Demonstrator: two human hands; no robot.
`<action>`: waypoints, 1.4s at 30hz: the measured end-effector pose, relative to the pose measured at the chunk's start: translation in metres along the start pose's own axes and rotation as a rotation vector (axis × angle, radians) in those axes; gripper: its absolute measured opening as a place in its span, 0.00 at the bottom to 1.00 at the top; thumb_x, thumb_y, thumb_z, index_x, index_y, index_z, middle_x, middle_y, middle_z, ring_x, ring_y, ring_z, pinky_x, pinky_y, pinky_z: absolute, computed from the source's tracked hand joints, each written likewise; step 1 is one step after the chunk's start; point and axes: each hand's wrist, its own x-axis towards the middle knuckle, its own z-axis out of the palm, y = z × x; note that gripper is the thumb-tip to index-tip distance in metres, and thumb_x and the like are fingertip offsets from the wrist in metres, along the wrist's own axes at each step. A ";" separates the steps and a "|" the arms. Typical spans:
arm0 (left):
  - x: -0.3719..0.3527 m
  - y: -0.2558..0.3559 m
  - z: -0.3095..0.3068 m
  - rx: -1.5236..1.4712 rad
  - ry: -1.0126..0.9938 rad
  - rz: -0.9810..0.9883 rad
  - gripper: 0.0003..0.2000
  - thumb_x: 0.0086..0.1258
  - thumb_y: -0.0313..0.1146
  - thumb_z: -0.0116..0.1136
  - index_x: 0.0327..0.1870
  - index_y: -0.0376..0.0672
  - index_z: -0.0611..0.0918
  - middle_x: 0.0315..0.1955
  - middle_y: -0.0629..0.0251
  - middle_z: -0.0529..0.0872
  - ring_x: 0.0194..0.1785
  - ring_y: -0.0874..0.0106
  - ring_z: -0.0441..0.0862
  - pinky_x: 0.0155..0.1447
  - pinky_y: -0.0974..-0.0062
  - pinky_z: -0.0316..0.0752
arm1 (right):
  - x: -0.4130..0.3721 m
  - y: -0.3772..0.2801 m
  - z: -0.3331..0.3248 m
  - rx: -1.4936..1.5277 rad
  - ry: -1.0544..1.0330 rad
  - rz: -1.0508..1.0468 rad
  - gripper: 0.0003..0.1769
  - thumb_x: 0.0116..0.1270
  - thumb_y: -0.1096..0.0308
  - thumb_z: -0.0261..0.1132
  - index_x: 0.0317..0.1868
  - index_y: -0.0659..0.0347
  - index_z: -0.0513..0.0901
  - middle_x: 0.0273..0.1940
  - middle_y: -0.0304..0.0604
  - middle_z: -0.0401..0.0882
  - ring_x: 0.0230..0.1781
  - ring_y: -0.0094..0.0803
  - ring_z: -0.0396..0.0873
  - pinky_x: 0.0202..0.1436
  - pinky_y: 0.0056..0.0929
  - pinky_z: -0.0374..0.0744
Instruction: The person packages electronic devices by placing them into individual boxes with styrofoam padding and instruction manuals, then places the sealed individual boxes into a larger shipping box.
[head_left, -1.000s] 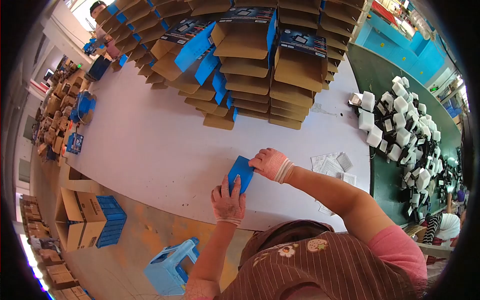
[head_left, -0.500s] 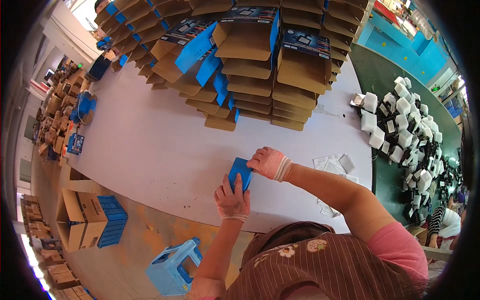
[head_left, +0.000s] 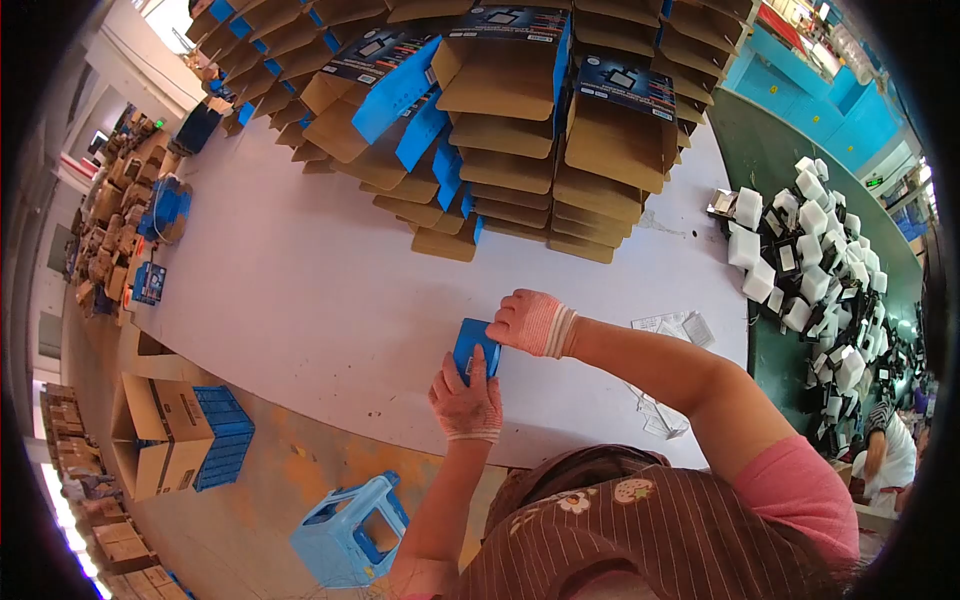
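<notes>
**At the worktop's near side: two gloved hands on a small blue box**

Read as a clock laid over the view with the blue box (head_left: 466, 338) at its hub, the scene goes round like this. The box is over the pale worktop (head_left: 300, 250), close to its near edge; whether its underside touches the surface cannot be told.

At 6 o'clock the left hand (head_left: 466, 402) covers the near end of the box, its fingers parted and one laid straight along the upper face, beside a small white label (head_left: 470, 366). How firmly that grip presses cannot be seen. At 2 o'clock the right hand (head_left: 530, 322) has its fingers bunched and curled, its grip pinching the box at the far right edge. Both gloves are pinkish with pale cuffs.

Tiers of open brown cartons (head_left: 500, 175) rise at 12 o'clock, with blue flaps and dark printed panels. Printed papers (head_left: 692, 327) lie at 3 o'clock, near the right forearm. Farther out, between 2 and 3, many white blocks (head_left: 743, 247) with black parts are heaped on a green worktop (head_left: 765, 355).

At 7 o'clock a light-blue stool (head_left: 325, 550) stands on the floor; between 8 and 9 there is an open cardboard box (head_left: 185, 415).
</notes>
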 end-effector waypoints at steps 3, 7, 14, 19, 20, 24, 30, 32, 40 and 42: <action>0.007 0.002 -0.009 0.052 0.001 0.008 0.32 0.63 0.49 0.61 0.70 0.53 0.70 0.64 0.48 0.68 0.58 0.51 0.72 0.62 0.46 0.65 | 0.006 0.001 -0.011 -0.012 -0.017 -0.045 0.05 0.55 0.66 0.65 0.32 0.50 0.77 0.32 0.35 0.80 0.41 0.36 0.81 0.46 0.34 0.79; 0.006 0.002 -0.006 0.091 -0.011 0.000 0.32 0.63 0.49 0.60 0.69 0.53 0.70 0.64 0.47 0.68 0.58 0.52 0.72 0.62 0.46 0.66 | 0.015 0.005 -0.012 -0.049 -0.105 -0.081 0.07 0.57 0.64 0.63 0.36 0.52 0.76 0.33 0.36 0.80 0.41 0.35 0.81 0.46 0.34 0.80; 0.011 -0.006 -0.001 0.017 -0.010 -0.022 0.30 0.64 0.48 0.59 0.69 0.56 0.71 0.63 0.48 0.70 0.59 0.53 0.73 0.62 0.50 0.67 | 0.022 0.008 -0.012 -0.024 -0.190 -0.098 0.07 0.61 0.64 0.62 0.39 0.52 0.77 0.34 0.38 0.80 0.42 0.37 0.81 0.46 0.35 0.80; 0.010 -0.007 0.000 0.052 0.022 -0.017 0.32 0.62 0.50 0.62 0.69 0.57 0.72 0.65 0.48 0.69 0.57 0.55 0.73 0.60 0.49 0.67 | 0.026 0.010 -0.013 -0.028 -0.173 -0.137 0.07 0.61 0.64 0.62 0.40 0.52 0.77 0.34 0.38 0.80 0.41 0.37 0.82 0.46 0.35 0.80; 0.010 -0.006 -0.001 0.061 0.011 -0.021 0.32 0.62 0.51 0.62 0.70 0.57 0.71 0.66 0.48 0.68 0.57 0.54 0.72 0.60 0.49 0.67 | 0.026 0.010 -0.012 -0.037 -0.165 -0.144 0.07 0.61 0.64 0.62 0.40 0.52 0.78 0.33 0.38 0.79 0.41 0.37 0.82 0.46 0.34 0.80; 0.010 -0.008 0.000 0.109 -0.028 0.009 0.34 0.62 0.53 0.61 0.71 0.57 0.70 0.68 0.47 0.66 0.57 0.54 0.72 0.59 0.48 0.66 | 0.028 0.010 -0.009 -0.053 -0.192 -0.148 0.08 0.61 0.65 0.61 0.41 0.51 0.78 0.36 0.37 0.79 0.42 0.36 0.81 0.46 0.34 0.80; 0.013 -0.006 -0.009 0.073 -0.054 0.008 0.36 0.58 0.50 0.65 0.70 0.55 0.70 0.68 0.47 0.66 0.58 0.53 0.72 0.61 0.49 0.67 | -0.006 0.005 0.005 0.063 -0.007 -0.010 0.22 0.61 0.63 0.63 0.58 0.43 0.79 0.48 0.37 0.79 0.48 0.38 0.80 0.49 0.37 0.80; 0.014 -0.007 -0.009 0.066 -0.060 0.019 0.36 0.57 0.48 0.66 0.70 0.55 0.70 0.68 0.46 0.65 0.58 0.52 0.72 0.61 0.49 0.67 | -0.015 0.003 0.016 0.072 0.038 0.025 0.21 0.63 0.62 0.63 0.59 0.42 0.79 0.47 0.38 0.80 0.47 0.40 0.79 0.50 0.39 0.80; 0.017 -0.038 -0.005 0.024 -0.103 0.168 0.37 0.57 0.46 0.67 0.71 0.59 0.69 0.71 0.52 0.64 0.63 0.49 0.69 0.66 0.41 0.62 | 0.003 0.007 0.013 0.289 -0.031 0.075 0.08 0.64 0.62 0.65 0.42 0.51 0.79 0.40 0.40 0.80 0.45 0.42 0.79 0.49 0.41 0.79; 0.019 -0.038 -0.017 0.057 -0.156 0.127 0.38 0.57 0.46 0.67 0.72 0.59 0.68 0.72 0.53 0.64 0.66 0.48 0.68 0.67 0.38 0.60 | 0.008 0.004 0.010 0.281 -0.089 0.036 0.07 0.61 0.63 0.66 0.36 0.52 0.77 0.38 0.39 0.79 0.45 0.42 0.79 0.50 0.41 0.79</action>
